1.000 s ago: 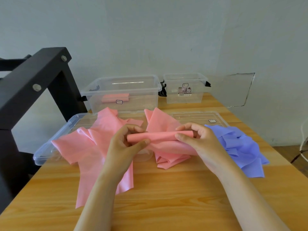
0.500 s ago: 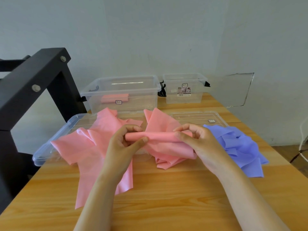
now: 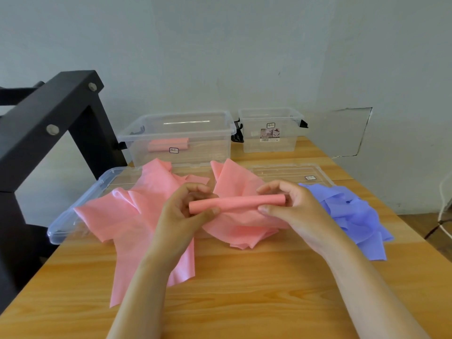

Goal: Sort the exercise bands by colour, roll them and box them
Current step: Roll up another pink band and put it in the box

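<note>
Far left, a black bolted metal frame [image 3: 49, 113] beside the light wooden table [image 3: 244, 297]. Next to it, flat on the table, a clear plastic lid [image 3: 71, 218], partly covered by a loose pink elastic band [image 3: 137, 216] spread out and draping toward the near edge. Behind these, a large clear plastic box [image 3: 210, 143] with one rolled pink band [image 3: 166, 144] on its floor. In the middle, held above the table, a tight pink roll [image 3: 237, 203], level from left to right. Grips its left end with the left hand [image 3: 181, 216], fingers curled over the top and thumb beneath; pinches its right end with the right hand [image 3: 293, 209], thumb in front, fingers behind. Directly below, a crumpled heap of pink bands [image 3: 242, 231], meeting the roll's underside. Further right, a second clear lid [image 3: 288, 171], a smaller clear plastic box [image 3: 269, 145] with a label at the back by the wall, and a rumpled pile of violet-blue bands [image 3: 352, 216] just beside the right hand.
</note>
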Motion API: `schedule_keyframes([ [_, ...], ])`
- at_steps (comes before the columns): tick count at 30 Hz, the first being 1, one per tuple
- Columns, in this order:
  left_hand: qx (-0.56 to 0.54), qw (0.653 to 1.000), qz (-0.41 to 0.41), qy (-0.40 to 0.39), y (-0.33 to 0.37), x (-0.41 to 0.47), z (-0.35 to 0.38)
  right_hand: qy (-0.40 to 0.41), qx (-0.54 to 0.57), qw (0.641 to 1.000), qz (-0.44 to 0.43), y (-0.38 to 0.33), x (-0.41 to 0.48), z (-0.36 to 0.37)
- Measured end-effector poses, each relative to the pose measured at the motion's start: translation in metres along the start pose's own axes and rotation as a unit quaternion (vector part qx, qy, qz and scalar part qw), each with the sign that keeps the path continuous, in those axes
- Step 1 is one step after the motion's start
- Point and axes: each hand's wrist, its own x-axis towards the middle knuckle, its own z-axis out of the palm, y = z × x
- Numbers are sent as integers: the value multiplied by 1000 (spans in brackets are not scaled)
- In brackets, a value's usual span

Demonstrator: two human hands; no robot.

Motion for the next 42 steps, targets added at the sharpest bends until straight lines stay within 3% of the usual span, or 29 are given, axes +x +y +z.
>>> schedule_keyframes([
  [7, 42, 999, 5, 15, -3, 1, 0, -12, 54, 998, 12, -4, -2, -2],
  [13, 81, 996, 7, -29, -5, 0, 2, 16, 63, 998, -23, -7, -2, -4],
  [23, -67, 995, -57, -52, -2, 0, -3, -35, 59, 997, 22, -9, -3, -8],
  [29, 34, 998, -12, -43, -4, -3, 1, -2, 35, 999, 1, -5, -2, -11],
  [36, 59, 998, 21, -3, -2, -1, 1, -18, 49, 999, 16, -10, -3, -10],
  [42, 45, 999, -7, -4, -2, -1, 1, 14, 53, 998, 35, -9, -4, -10],
])
